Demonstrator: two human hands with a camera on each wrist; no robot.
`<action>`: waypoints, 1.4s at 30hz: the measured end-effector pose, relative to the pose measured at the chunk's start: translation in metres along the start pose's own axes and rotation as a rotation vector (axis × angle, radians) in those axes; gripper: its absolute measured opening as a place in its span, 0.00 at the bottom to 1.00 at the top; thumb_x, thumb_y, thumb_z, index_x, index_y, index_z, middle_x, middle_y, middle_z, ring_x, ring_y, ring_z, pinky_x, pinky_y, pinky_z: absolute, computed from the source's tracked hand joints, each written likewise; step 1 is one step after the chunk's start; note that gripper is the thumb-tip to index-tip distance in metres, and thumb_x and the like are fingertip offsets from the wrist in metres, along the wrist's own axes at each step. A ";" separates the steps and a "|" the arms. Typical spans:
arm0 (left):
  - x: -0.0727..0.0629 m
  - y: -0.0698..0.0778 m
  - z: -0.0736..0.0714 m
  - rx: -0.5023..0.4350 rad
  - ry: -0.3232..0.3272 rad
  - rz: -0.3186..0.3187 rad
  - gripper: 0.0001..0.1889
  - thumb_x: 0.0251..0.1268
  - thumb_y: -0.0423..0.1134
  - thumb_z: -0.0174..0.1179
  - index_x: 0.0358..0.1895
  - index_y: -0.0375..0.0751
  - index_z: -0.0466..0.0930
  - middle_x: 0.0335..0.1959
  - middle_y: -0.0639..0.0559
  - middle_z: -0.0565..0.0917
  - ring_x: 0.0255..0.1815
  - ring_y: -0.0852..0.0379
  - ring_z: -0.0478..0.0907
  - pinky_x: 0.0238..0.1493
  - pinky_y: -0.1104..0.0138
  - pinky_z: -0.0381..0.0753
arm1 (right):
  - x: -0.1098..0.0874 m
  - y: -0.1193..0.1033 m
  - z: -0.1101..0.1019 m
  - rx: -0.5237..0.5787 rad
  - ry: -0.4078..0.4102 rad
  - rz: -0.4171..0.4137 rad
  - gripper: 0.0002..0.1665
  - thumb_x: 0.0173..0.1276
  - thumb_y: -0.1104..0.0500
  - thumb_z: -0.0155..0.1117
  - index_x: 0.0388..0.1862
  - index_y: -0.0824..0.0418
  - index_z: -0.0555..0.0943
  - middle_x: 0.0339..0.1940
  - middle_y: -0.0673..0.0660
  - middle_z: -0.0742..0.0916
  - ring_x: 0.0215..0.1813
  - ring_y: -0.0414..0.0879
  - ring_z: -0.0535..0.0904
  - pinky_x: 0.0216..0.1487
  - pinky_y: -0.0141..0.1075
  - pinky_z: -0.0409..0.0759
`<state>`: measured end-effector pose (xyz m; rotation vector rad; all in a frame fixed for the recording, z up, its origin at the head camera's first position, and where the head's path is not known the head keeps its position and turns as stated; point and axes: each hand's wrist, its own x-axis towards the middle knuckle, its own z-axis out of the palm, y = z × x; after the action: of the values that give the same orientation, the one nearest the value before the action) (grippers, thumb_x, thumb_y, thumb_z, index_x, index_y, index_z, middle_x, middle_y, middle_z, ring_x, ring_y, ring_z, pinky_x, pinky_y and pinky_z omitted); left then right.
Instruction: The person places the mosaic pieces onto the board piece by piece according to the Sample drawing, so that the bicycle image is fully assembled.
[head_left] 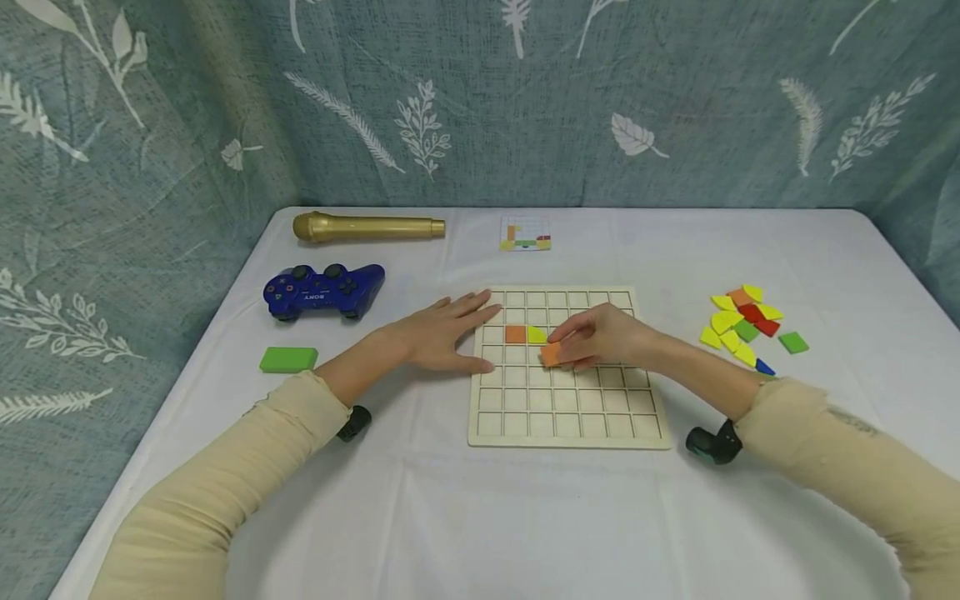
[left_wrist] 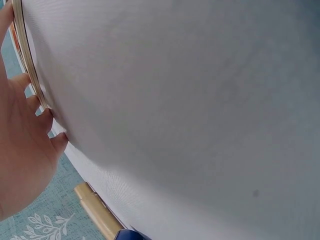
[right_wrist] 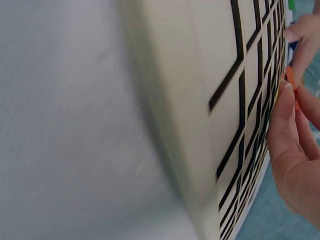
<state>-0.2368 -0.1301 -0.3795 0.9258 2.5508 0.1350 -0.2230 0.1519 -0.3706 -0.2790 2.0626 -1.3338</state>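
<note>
A pale wooden grid board (head_left: 528, 425) lies on the white table, with an orange square tile (head_left: 515, 334) and a yellow-green tile (head_left: 537, 335) side by side in its upper left cells. My right hand (head_left: 603, 335) pinches another orange tile (head_left: 551, 355) between thumb and fingers, just below the yellow-green one. The right wrist view shows this orange tile (right_wrist: 291, 77) tilted at the fingertips, close over the grid. With fingers spread, my left hand (head_left: 446, 337) rests at the board's left edge; in the left wrist view its fingertips (left_wrist: 46, 117) touch that edge.
Right of the board lies a loose group of yellow, red, green, orange and blue tiles (head_left: 725, 322). A small pattern card (head_left: 525, 233) is behind the board. To the left are a gold microphone (head_left: 375, 228), a blue game controller (head_left: 322, 292) and a green block (head_left: 288, 360).
</note>
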 end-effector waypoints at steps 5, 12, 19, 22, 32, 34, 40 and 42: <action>0.000 -0.001 0.001 -0.002 -0.002 -0.004 0.49 0.62 0.71 0.46 0.78 0.52 0.36 0.77 0.53 0.32 0.76 0.52 0.32 0.72 0.53 0.37 | 0.004 -0.007 0.016 0.029 0.024 -0.002 0.18 0.65 0.69 0.63 0.54 0.72 0.78 0.37 0.62 0.83 0.37 0.50 0.85 0.42 0.39 0.83; 0.000 -0.003 0.002 -0.011 -0.003 0.014 0.48 0.63 0.70 0.46 0.78 0.52 0.36 0.77 0.52 0.32 0.76 0.52 0.31 0.72 0.52 0.36 | 0.009 -0.014 0.033 0.020 0.063 -0.008 0.17 0.65 0.69 0.64 0.53 0.71 0.79 0.36 0.62 0.84 0.36 0.49 0.85 0.41 0.38 0.83; 0.001 -0.003 0.002 -0.004 -0.007 0.017 0.48 0.63 0.70 0.47 0.77 0.51 0.36 0.77 0.52 0.32 0.76 0.52 0.31 0.72 0.52 0.37 | 0.014 -0.019 0.044 0.042 0.111 0.014 0.16 0.64 0.69 0.65 0.51 0.72 0.79 0.36 0.61 0.84 0.33 0.46 0.85 0.40 0.36 0.83; 0.001 -0.003 0.002 -0.006 -0.005 0.018 0.48 0.63 0.70 0.47 0.78 0.51 0.36 0.77 0.52 0.32 0.76 0.52 0.31 0.72 0.52 0.37 | 0.015 -0.020 0.046 0.031 0.136 0.018 0.16 0.63 0.68 0.66 0.50 0.71 0.80 0.36 0.61 0.83 0.32 0.45 0.84 0.39 0.36 0.83; 0.000 -0.002 0.001 -0.005 -0.006 0.013 0.48 0.63 0.70 0.46 0.78 0.51 0.36 0.77 0.52 0.32 0.76 0.52 0.32 0.72 0.52 0.37 | 0.016 -0.021 0.044 -0.106 0.133 -0.050 0.15 0.63 0.65 0.68 0.48 0.70 0.82 0.32 0.59 0.85 0.32 0.46 0.84 0.37 0.35 0.83; 0.000 -0.002 0.000 -0.007 -0.008 0.009 0.48 0.63 0.70 0.47 0.78 0.51 0.36 0.77 0.52 0.33 0.76 0.52 0.31 0.72 0.52 0.37 | 0.016 -0.021 0.043 -0.121 0.127 -0.059 0.15 0.64 0.64 0.67 0.48 0.69 0.82 0.33 0.59 0.85 0.33 0.46 0.84 0.37 0.36 0.83; -0.001 -0.001 -0.001 -0.007 -0.012 0.005 0.48 0.63 0.70 0.46 0.78 0.51 0.36 0.77 0.52 0.33 0.76 0.52 0.32 0.72 0.52 0.37 | 0.016 -0.022 0.042 -0.120 0.113 -0.060 0.14 0.66 0.63 0.66 0.49 0.68 0.82 0.36 0.58 0.87 0.35 0.46 0.83 0.38 0.36 0.83; 0.000 -0.001 0.000 -0.006 -0.009 0.008 0.48 0.63 0.70 0.46 0.78 0.51 0.36 0.77 0.52 0.33 0.76 0.52 0.32 0.72 0.52 0.37 | 0.016 -0.022 0.041 -0.101 0.106 -0.051 0.15 0.67 0.62 0.64 0.50 0.68 0.82 0.37 0.59 0.87 0.36 0.47 0.83 0.39 0.36 0.83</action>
<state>-0.2376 -0.1314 -0.3795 0.9324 2.5372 0.1410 -0.2135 0.1037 -0.3684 -0.3130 2.2285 -1.3017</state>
